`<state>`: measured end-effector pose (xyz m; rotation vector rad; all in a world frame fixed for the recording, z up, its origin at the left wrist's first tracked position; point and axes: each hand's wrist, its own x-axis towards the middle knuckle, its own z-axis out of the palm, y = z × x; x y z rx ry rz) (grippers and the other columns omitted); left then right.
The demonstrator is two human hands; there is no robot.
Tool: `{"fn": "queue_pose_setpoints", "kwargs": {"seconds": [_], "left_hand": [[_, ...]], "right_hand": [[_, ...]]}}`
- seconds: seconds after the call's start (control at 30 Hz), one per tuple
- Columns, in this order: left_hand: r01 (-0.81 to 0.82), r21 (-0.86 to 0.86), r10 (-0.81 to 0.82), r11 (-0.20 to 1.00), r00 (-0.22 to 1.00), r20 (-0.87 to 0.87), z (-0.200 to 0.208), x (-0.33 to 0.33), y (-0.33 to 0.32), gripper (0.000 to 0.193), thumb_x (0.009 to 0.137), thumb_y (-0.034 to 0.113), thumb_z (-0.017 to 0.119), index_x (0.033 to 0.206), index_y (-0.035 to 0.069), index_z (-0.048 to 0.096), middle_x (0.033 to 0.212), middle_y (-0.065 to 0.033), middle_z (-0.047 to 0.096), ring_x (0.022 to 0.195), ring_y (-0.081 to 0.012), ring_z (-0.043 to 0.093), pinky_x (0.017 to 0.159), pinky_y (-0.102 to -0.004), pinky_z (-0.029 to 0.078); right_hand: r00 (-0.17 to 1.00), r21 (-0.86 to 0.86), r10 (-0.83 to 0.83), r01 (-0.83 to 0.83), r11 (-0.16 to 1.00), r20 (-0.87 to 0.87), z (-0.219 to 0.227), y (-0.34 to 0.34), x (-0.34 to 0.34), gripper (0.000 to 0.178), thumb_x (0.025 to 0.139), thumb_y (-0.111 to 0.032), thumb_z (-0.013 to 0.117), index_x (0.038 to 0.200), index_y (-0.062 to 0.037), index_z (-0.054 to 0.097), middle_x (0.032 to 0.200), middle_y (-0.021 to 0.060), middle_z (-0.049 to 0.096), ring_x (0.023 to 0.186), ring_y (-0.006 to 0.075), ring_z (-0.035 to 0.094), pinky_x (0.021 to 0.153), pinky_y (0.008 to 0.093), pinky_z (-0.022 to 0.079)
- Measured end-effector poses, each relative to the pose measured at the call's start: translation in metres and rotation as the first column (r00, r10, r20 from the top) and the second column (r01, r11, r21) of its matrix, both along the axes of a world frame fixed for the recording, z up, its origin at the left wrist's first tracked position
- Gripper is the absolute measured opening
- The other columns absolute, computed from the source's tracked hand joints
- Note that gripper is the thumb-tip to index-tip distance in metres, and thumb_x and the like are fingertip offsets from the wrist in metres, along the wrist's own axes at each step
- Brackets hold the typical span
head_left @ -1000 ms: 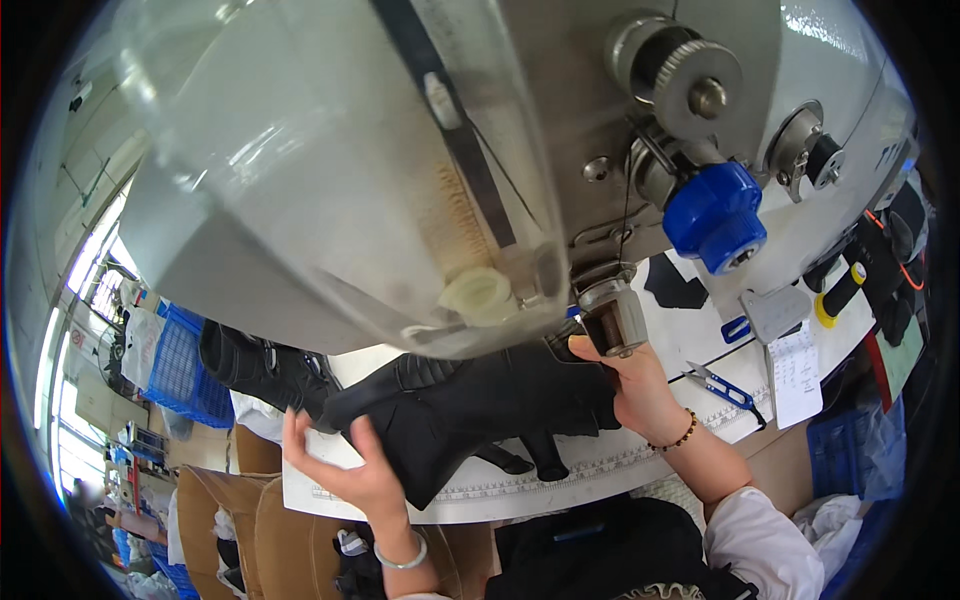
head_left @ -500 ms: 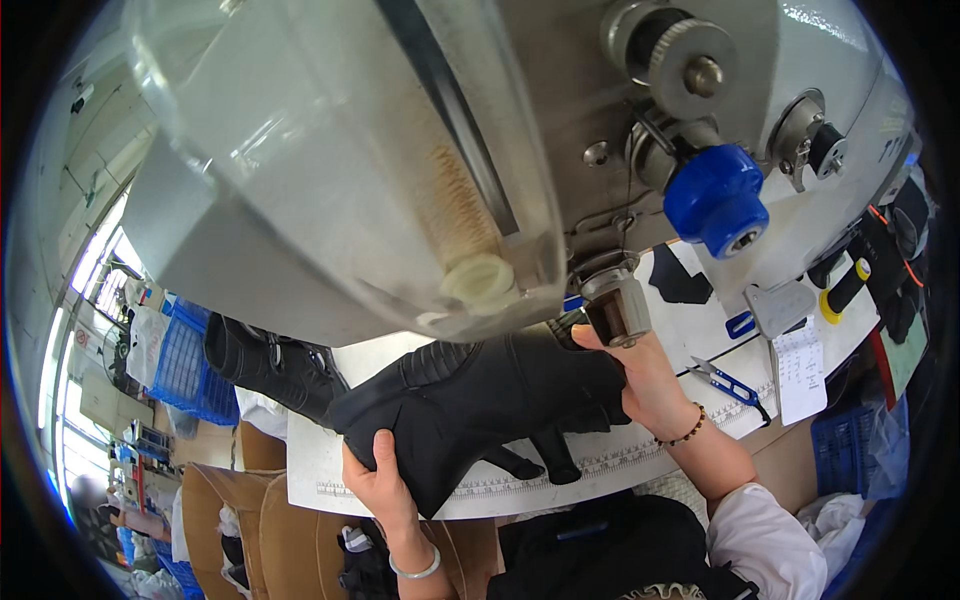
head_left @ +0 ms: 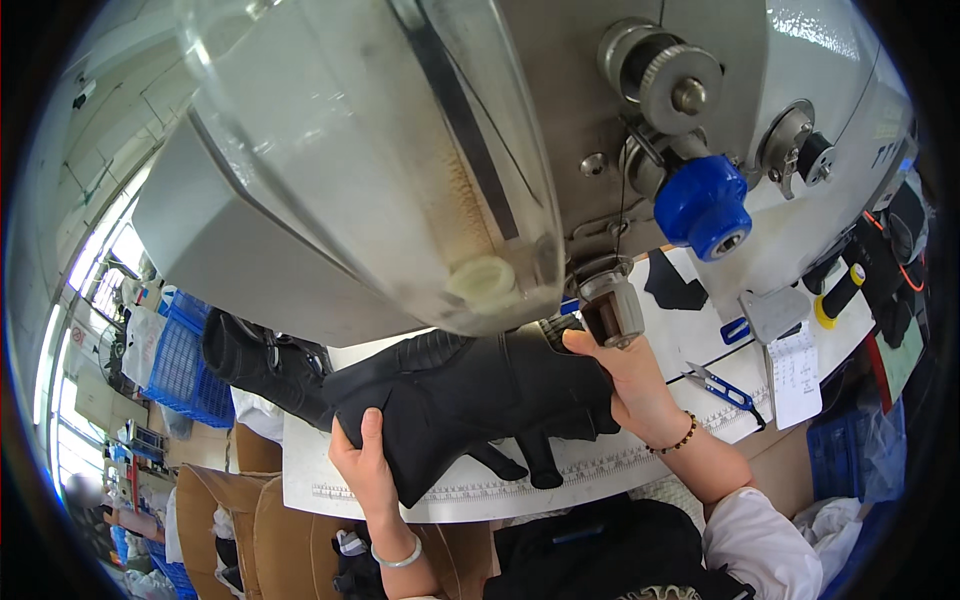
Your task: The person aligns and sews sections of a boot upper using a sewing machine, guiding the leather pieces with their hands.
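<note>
A black leather-like sewn piece (head_left: pixel 470 400), with a ribbed section and short strap-like ends hanging toward me, lies across the white sewing table (head_left: pixel 330 470) under a sewing machine (head_left: pixel 590 110). Gripping its near left edge is my left hand (head_left: pixel 366 468), thumb on top and fingers mostly hidden beneath. My right hand (head_left: pixel 632 385) holds the far right end, its thumb on top close to the machine's lower parts. The needle area is hidden behind the machine head and clear guard (head_left: pixel 480 310).
Further black pieces with metal fittings (head_left: pixel 265 360) lie at the left. On the right are blue thread snips (head_left: pixel 722 385), a note sheet (head_left: pixel 797 375), a black thread spool (head_left: pixel 842 297) and a black scrap (head_left: pixel 672 285). Cardboard boxes (head_left: pixel 290 530) stand below the table's left edge.
The black piece has shifted slightly left along with both hands. My left hand's grip looks much the same, and the view has tilted a little.
</note>
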<state>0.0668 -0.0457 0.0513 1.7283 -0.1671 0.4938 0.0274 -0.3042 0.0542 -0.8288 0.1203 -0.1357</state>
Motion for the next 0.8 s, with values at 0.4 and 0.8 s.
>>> {"fn": "queue_pose_setpoints", "kwargs": {"seconds": [0.4,0.8], "left_hand": [[-0.004,-0.004,0.004,1.0,1.0,-0.019,-0.005,0.02,0.006,0.029,0.087,0.019,0.059,0.101,-0.006,0.057,0.092,-0.0072,0.061,0.081,-0.0119,0.053,0.076,-0.0251,0.044],[0.085,0.045,-0.082,0.995,0.995,-0.063,0.011,0.033,0.01,0.029,0.087,0.021,0.06,0.098,-0.006,0.059,0.087,-0.0058,0.062,0.077,-0.0116,0.054,0.073,-0.0247,0.045]], "right_hand": [[0.955,-0.462,0.281,-0.207,0.862,0.098,-0.02,-0.022,0.004,0.019,0.086,-0.002,0.055,0.104,0.0035,0.06,0.088,-0.0007,0.06,0.077,0.0017,0.051,0.068,0.0175,0.045],[0.957,-0.277,0.109,-0.032,0.96,0.269,-0.041,0.002,0.005,0.016,0.087,0.0,0.054,0.102,0.0051,0.058,0.091,-0.0002,0.061,0.081,0.0019,0.051,0.07,0.0174,0.045]]}}
